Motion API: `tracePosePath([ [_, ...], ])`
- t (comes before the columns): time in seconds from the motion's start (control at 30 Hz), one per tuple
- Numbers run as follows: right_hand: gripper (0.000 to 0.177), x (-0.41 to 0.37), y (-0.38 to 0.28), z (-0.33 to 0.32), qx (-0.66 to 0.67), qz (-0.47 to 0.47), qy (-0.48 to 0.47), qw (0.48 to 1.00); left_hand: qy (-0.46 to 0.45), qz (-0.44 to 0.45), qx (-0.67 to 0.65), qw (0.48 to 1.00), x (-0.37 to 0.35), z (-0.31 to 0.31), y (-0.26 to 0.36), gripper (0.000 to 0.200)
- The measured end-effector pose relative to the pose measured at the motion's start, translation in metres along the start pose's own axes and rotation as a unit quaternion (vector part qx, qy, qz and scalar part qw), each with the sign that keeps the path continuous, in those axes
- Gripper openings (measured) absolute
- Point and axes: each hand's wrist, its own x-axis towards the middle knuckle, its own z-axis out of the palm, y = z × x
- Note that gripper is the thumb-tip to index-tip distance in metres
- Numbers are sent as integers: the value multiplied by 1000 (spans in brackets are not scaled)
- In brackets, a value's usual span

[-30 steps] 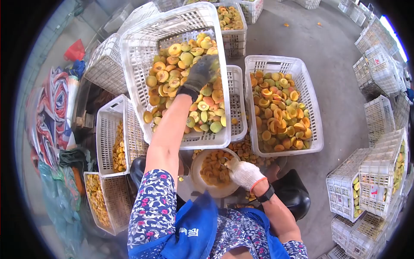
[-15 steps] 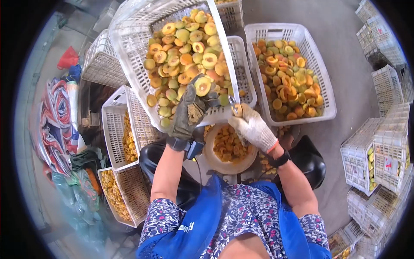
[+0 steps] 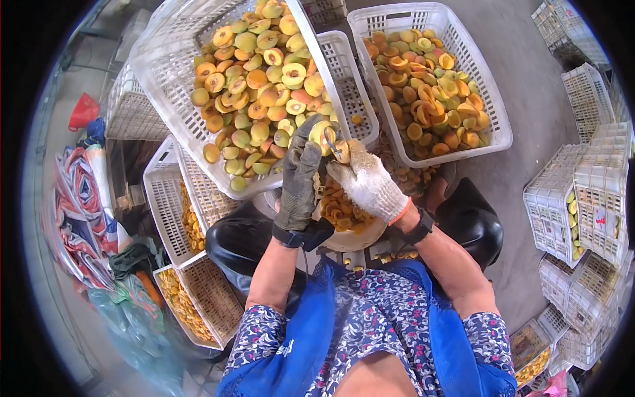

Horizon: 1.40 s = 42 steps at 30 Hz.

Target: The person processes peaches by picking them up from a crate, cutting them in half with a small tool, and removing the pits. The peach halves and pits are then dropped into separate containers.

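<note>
My left hand (image 3: 299,182), in a dark grey glove, grips a yellow peach half (image 3: 319,134) with its cut face turned toward the right. In a white knit glove, my right hand (image 3: 372,184) is closed round a short wooden-handled pitting tool (image 3: 341,152). The tool's curved metal tip meets the cut face of the half. Both hands are above a pale basin (image 3: 347,243) of orange peach pieces between my knees. Just beyond them, a large white crate (image 3: 159,99), tilted toward me, holds many halved peaches.
Another white crate (image 3: 497,112) of peach halves stands at the upper right. At the left are crates (image 3: 162,198) with orange slices, beside striped sacking (image 3: 86,192) and a clear green plastic bag (image 3: 126,324). Stacked crates (image 3: 549,198) line the right side.
My left hand has drawn the peach half back from the tilted crate toward the right hand. The tool's tip, apart from the half before, is now at its cut face. The view has shifted slightly.
</note>
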Motion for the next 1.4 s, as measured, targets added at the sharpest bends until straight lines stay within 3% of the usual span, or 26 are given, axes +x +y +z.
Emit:
tracePosePath([
  [0.07,20,-4,2,5,-34,-1,3,999,11,6,33,999,-1,4,-1,59],
  [0.13,23,-2,4,8,124,74,13,989,21,13,67,997,0,4,-4,60],
  [0.27,28,5,1,-2,171,81,13,982,-8,16,80,997,3,-2,-6,62],
  [0.3,31,16,-6,-20,299,210,-53,930,-17,19,96,995,4,-3,-5,63],
  [0.33,33,21,-10,-30,414,331,-115,840,-19,17,97,995,6,-4,-7,63],
  [0.43,38,20,-3,-32,430,321,-135,833,-38,14,96,995,7,-10,-10,61],
  [0.5,37,20,-8,-32,427,344,-129,826,-67,-81,-75,992,9,-12,-10,57],
  [0.57,37,15,-12,-24,431,370,-126,814,-16,-107,-81,991,10,-10,-10,52],
  [0.6,37,10,-11,-16,399,354,-112,839,18,-107,-51,993,8,-1,-5,49],
  [0.63,37,7,-9,-11,363,335,-97,864,51,-104,-23,993,7,7,-5,48],
  [0.67,37,5,-7,-7,363,335,-98,864,104,22,113,988,9,8,-22,44],
  [0.7,37,4,-5,-6,357,310,-103,875,104,22,113,988,10,9,-20,44],
  [0.77,37,0,0,-7,352,288,-107,884,84,13,134,987,10,12,-15,45],
  [0.8,37,1,3,-12,392,288,-152,861,83,10,135,987,10,10,-14,45],
  [0.87,37,3,6,-20,419,294,-229,828,32,-84,9,996,10,3,-10,48],
  [0.9,37,2,5,-17,421,295,-229,827,33,-86,10,996,11,-1,-10,48],
  [1.0,37,-4,5,-4,364,284,-223,858,-42,-65,115,990,16,-17,-15,50],
  [1.1,35,-10,9,-4,314,248,-227,888,-98,-86,110,985,13,-28,-17,50],
  [1.17,30,-5,2,-22,535,304,-284,736,-108,-95,137,980,7,-24,-9,51],
  [1.2,26,-5,-9,-9,610,309,-221,696,-95,-121,61,986,4,-23,-9,51],
  [1.23,26,-7,-12,-9,609,306,-221,697,-82,-145,-17,986,4,-23,-9,51],
  [1.27,25,-9,-13,-12,688,378,-227,576,-123,-153,-96,976,6,-31,-19,53],
  [1.3,24,-5,-18,-17,749,442,-227,438,-122,-151,-96,976,2,-29,-16,53],
  [1.33,23,-11,-10,-15,775,424,-260,390,-76,-155,-179,969,-3,-25,-12,53],
  [1.37,23,-11,-7,-11,775,422,-259,392,-30,-158,-262,952,-5,-23,-9,53],
  [1.4,24,-10,-5,-8,664,324,-344,580,-113,-69,-279,951,-2,-48,-30,50],
])
